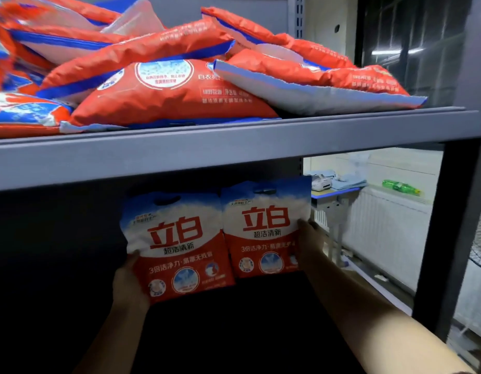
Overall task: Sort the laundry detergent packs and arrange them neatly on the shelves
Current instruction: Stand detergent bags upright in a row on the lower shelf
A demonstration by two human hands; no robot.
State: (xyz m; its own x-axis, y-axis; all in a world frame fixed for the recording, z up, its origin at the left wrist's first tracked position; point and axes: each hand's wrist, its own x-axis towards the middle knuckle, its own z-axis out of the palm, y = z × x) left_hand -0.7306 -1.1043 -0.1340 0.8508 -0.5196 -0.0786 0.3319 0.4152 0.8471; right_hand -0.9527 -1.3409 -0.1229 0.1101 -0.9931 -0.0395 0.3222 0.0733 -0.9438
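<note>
Two red, white and blue detergent packs stand upright side by side on the dark lower shelf. My left hand (130, 286) grips the lower left edge of the left pack (177, 247). My right hand (312, 247) holds the right edge of the right pack (263, 233), fingers partly hidden behind it. Above, several identical packs (166, 87) lie in a loose untidy heap on the grey upper shelf (234, 147), some overhanging its front lip.
A dark upright post (447, 238) frames the shelf's right side. Beyond it stand a small desk (333, 193) with items, a white radiator (382, 228) and a green bottle (398, 186). The lower shelf to the left of the packs is dark.
</note>
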